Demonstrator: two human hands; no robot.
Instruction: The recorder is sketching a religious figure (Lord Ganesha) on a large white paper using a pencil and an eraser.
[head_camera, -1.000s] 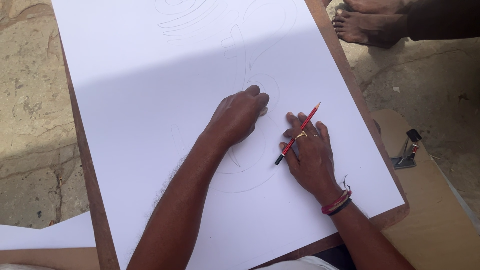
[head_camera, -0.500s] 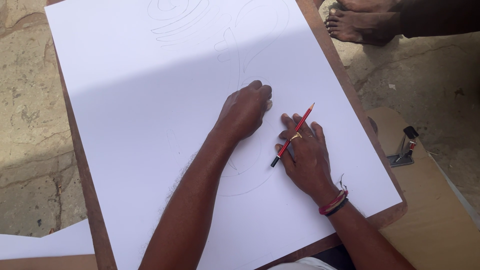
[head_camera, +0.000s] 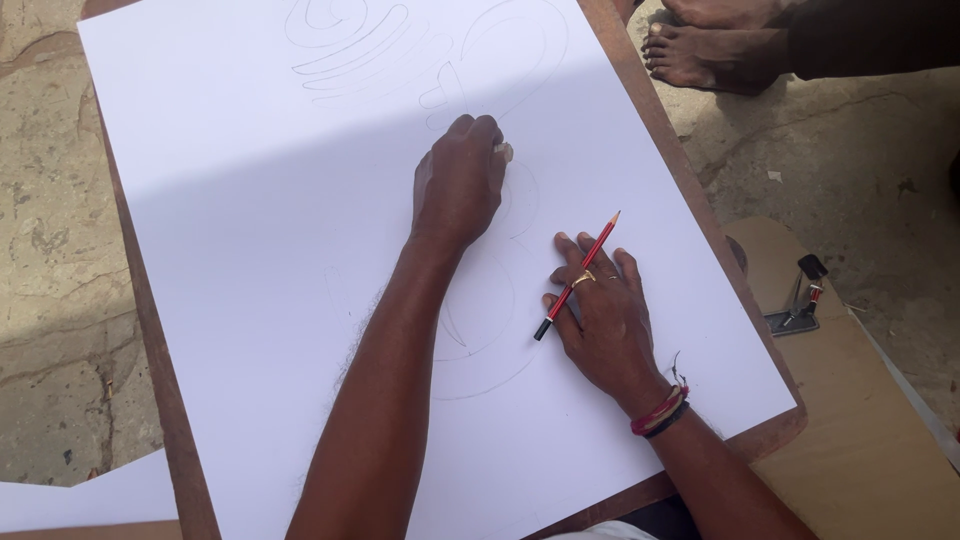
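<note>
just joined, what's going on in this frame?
A person is working on a faint pencil drawing on a large white sheet laid on a wooden board. The left hand is curled near the drawn curves with something small and pale at its fingertips, possibly an eraser. The right hand rests flat on the paper with a red pencil between its fingers, tip off the sheet. Another person's bare feet stand beyond the board.

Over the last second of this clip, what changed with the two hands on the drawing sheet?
The left hand slid up the white sheet toward the pencilled curves, fingers curled on the paper. Nothing was picked up or released. The right hand stayed flat on the sheet, the red pencil still lodged between its fingers. The wooden board did not shift.
</note>
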